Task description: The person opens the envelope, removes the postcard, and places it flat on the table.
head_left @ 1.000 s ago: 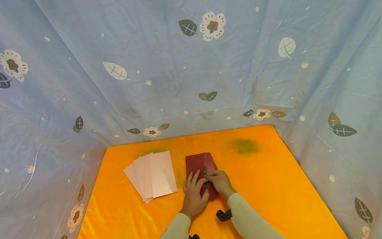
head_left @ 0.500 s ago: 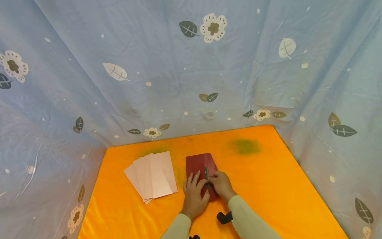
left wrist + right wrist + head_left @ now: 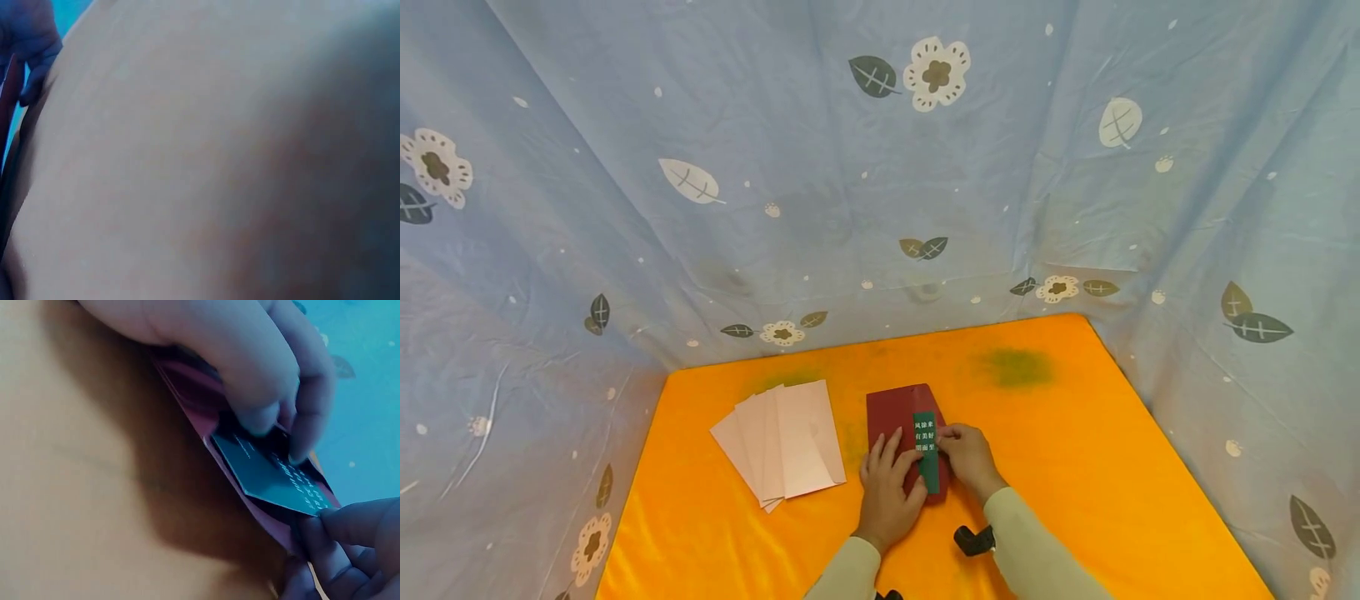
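Note:
A dark red envelope (image 3: pixel 889 408) lies in front of me, its flap on the right side. A green card (image 3: pixel 929 475) with white characters sticks out along the flap line, lying across the flap. My left hand (image 3: pixel 886 498) rests on the envelope with fingers spread, the index finger and thumb at the card's left side. My right hand (image 3: pixel 970 457) pinches the card's right edge; the right wrist view shows its fingers (image 3: pixel 356 528) at the corner of the card (image 3: pixel 269 478). Blurred skin of the left hand (image 3: pixel 156 156) fills most of the left wrist view.
Several pale pink envelopes (image 3: pixel 808 442) lie fanned out to the left of the red one. An orange cloth (image 3: pixel 1037 425) covers the table. Blue curtains (image 3: pixel 850 167) with leaves and flowers stand behind and at both sides.
The green card has come further out of the red envelope toward the right, from a thin strip to a wide panel with its characters showing. My right hand has moved slightly right.

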`<state>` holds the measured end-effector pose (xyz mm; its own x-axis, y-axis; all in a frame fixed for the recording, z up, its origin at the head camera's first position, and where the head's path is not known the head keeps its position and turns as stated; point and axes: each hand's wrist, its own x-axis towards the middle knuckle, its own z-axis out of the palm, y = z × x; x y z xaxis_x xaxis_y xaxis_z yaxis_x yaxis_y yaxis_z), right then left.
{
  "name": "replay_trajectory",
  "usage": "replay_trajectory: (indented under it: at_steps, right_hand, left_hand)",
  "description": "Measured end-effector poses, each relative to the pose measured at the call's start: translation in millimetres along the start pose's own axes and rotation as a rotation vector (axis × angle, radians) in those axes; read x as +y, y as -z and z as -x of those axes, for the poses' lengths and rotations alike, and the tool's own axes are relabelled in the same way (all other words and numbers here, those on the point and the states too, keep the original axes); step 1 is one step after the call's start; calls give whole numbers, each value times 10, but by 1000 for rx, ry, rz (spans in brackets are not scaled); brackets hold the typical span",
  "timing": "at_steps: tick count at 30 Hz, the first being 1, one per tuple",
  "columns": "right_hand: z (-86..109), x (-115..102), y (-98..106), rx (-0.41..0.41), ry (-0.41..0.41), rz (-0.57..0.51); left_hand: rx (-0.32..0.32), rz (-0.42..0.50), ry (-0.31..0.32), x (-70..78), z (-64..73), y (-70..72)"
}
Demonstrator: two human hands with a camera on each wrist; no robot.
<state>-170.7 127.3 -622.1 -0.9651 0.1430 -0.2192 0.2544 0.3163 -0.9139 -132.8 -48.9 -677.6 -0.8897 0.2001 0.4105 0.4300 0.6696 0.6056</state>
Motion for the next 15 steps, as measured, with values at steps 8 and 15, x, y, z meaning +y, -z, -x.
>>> replay_trajectory:
  at_steps: [8, 15]
  right_hand:
    - [-30, 68, 96, -12, -19, -42]
    - [-47, 140, 194, -4, -32, -114]
  left_hand:
    - [-8, -4, 10, -9, 3, 11]
    - [-15, -1, 15, -3, -2, 3]
